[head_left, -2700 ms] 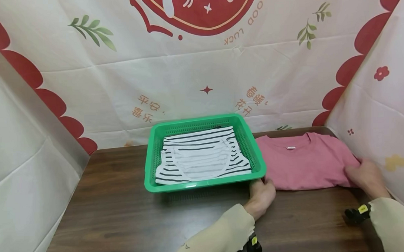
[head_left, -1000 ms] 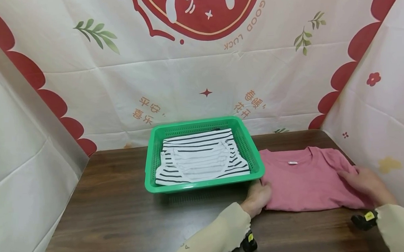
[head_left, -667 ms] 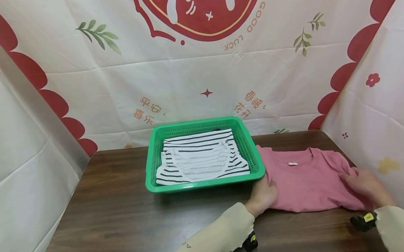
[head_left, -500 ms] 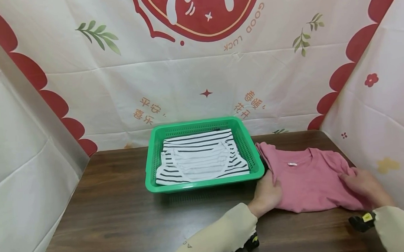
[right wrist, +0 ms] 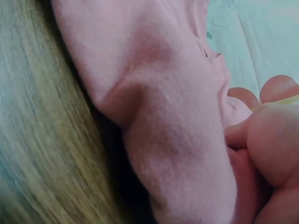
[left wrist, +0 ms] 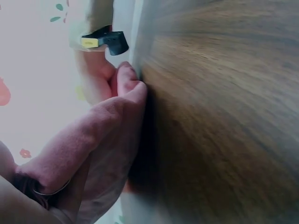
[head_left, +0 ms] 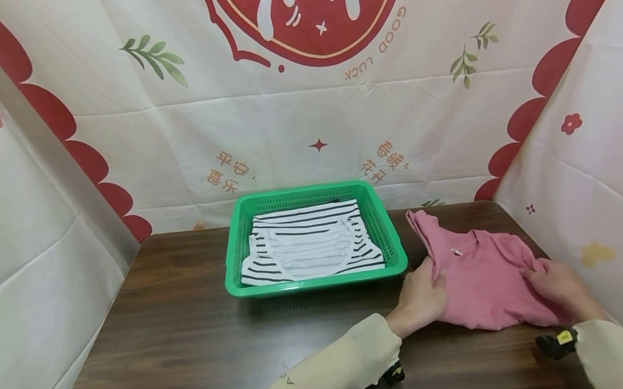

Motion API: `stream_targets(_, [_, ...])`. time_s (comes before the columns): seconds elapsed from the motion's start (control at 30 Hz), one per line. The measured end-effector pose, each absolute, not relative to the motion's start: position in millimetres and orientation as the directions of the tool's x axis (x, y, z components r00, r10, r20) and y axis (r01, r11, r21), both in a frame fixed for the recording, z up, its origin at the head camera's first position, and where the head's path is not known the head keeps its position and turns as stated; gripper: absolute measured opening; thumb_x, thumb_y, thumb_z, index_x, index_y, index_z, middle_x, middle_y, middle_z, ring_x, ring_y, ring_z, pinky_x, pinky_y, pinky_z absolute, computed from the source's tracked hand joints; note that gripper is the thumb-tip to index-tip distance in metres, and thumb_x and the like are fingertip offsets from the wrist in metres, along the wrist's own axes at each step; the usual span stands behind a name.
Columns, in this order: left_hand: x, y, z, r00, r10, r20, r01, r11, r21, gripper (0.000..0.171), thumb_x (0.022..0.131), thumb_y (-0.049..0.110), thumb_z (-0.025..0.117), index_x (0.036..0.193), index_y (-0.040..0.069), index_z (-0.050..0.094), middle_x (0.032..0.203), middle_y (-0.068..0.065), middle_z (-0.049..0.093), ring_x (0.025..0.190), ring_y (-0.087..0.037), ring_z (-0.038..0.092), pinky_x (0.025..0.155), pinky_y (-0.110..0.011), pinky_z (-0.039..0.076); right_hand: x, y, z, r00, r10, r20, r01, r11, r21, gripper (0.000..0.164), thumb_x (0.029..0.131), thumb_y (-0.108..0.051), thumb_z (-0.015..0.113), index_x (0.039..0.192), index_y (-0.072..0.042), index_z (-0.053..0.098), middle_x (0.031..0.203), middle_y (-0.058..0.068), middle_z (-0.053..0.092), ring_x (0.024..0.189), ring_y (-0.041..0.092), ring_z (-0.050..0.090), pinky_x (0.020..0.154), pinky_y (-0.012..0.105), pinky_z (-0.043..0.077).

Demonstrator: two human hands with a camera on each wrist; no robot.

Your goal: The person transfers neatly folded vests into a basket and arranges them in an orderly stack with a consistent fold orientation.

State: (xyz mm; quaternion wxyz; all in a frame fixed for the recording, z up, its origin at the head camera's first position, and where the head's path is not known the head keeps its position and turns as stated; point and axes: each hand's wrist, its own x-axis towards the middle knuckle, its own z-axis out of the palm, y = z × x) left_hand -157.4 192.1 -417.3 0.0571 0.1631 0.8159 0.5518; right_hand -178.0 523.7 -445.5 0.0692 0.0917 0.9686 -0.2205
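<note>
A folded pink T-shirt is at the right of the table, its collar and white label facing up. My left hand grips its left side, which is bunched up and raised, a sleeve end sticking out past the fingers. At the opposite side my right hand pinches the cloth, thumb on top. In the left wrist view the shirt hangs as a thick fold between both hands. Pink cloth fills the right wrist view, with a dark gap between it and the wood below.
A green plastic basket stands left of the shirt, holding a folded black-and-white striped garment. The brown wooden table meets a printed white cloth backdrop behind and at both sides.
The shirt has come nearer the table's front. More recently my left hand has moved right, away from the basket, lifting and bunching the shirt's left side. My right hand has barely moved lately.
</note>
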Motion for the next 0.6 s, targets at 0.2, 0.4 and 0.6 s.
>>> stream_targets(0.2, [-158,187,-408,-0.933,0.342,0.114,0.237,0.34,0.91,0.015,0.102,0.023,0.052,0.115,0.021,0.059,0.108,0.004,0.07,0.09,-0.002,0.061,0.072,-0.019,0.049,-180,520,-447,-0.977,0.138,-0.16,0.194,0.888,-0.417,0.039,0.102,-0.027,0.048,0.101,0.011,0.054,0.082,0.023,0.055,0.074,0.033,0.05,0.061,0.034,0.04])
stream_targets(0.4, [-159,181,-401,-0.924,0.356,0.14,0.278,0.372,0.886,0.011,0.102,0.022,0.053,0.11,0.019,0.06,0.097,0.003,0.07,0.079,0.0,0.059,0.064,-0.015,0.045,-185,514,-448,-0.984,0.121,-0.129,0.164,0.9,-0.404,0.037,0.102,-0.027,0.048,0.095,0.008,0.055,0.083,0.026,0.058,0.072,0.031,0.052,0.06,0.034,0.039])
stream_targets(0.6, [-165,171,-394,-0.915,0.374,0.151,0.301,0.383,0.873,0.008,0.102,0.019,0.051,0.105,0.015,0.057,0.088,0.002,0.065,0.074,-0.001,0.056,0.062,-0.015,0.043,-192,505,-449,-0.99,0.119,-0.08,0.141,0.905,-0.402,0.037,0.102,-0.027,0.05,0.096,0.009,0.056,0.087,0.03,0.06,0.074,0.036,0.055,0.061,0.037,0.04])
